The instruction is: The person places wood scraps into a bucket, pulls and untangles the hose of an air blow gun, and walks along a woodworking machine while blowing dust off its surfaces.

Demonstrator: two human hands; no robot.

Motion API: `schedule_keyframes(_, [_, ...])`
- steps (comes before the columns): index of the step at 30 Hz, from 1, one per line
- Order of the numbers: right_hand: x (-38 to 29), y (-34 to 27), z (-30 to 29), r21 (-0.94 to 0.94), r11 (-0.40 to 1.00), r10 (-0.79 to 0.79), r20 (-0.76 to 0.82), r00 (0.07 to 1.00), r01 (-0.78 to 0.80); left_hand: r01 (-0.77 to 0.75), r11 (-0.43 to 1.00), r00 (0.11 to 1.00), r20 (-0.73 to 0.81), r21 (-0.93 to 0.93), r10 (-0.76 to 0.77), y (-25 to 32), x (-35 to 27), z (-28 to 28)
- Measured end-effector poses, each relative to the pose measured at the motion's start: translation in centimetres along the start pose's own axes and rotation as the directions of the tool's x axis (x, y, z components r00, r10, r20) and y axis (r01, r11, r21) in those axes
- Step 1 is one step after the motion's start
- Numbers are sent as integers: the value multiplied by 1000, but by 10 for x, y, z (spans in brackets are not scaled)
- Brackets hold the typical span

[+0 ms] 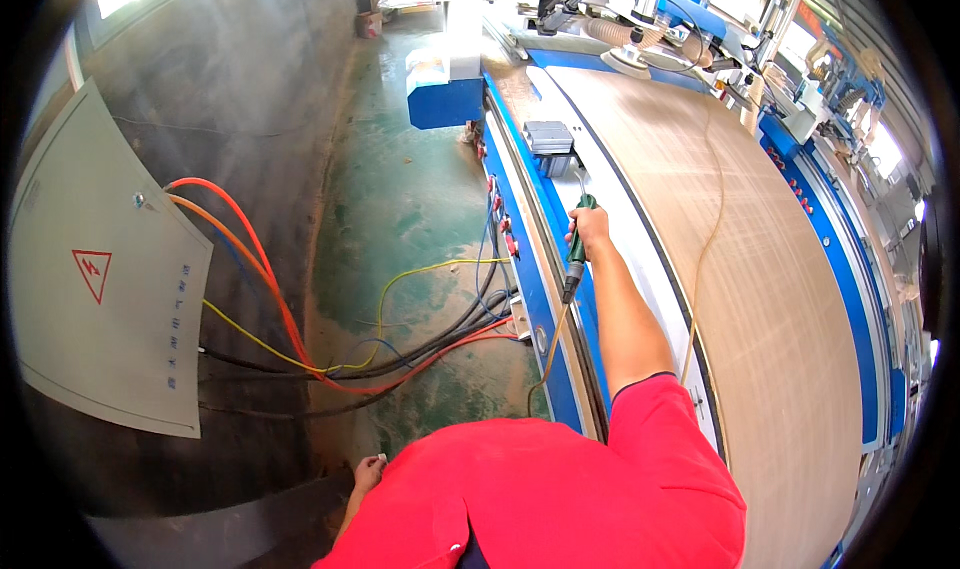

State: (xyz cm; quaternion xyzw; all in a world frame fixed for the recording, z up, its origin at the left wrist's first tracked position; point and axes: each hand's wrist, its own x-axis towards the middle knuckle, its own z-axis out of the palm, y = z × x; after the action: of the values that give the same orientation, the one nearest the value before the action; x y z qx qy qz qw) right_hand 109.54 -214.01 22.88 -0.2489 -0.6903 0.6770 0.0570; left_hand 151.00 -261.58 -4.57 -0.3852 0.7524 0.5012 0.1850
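Note:
My right hand (pixel 590 229) grips a green air blow gun (pixel 576 251) with a bent metal nozzle. The nozzle points toward a grey metal block (pixel 547 138) on the edge of the blue machine. A thin tan air hose (pixel 556 338) runs down from the gun's rear end. Low beside my red shirt, my left hand (pixel 367 474) has a small pale object (pixel 382 457) at its fingertips; what it is cannot be made out. To the right of my right arm lies a large wood-faced sheet (pixel 675 149) on the machine bed.
A grey electrical cabinet (pixel 105 284) with a warning triangle stands at left. Orange, yellow and black cables (pixel 420 362) cross the green floor (pixel 401 194) to the machine. Red knobs (pixel 505 226) jut from its side. A suction-cup head (pixel 625 63) hangs over the sheet's far end.

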Motion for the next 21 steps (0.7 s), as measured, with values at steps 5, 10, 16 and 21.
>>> schedule_keyframes(5, [6,-12,29,-8,999,-45,9,999,45,69,994,997,37,-87,-66,-12,10,-16])
schedule_keyframes(10, [6,-35,57,-51,998,-19,34,999,20,142,966,989,72,-216,-130,-3,8,-33])
schedule_keyframes(16, [76,-14,102,-12,999,-53,26,998,53,201,954,979,67,-221,-190,-6,36,-25])
schedule_keyframes(21, [143,8,131,-115,992,-55,-21,998,52,227,940,973,8,-253,-232,43,42,-6])
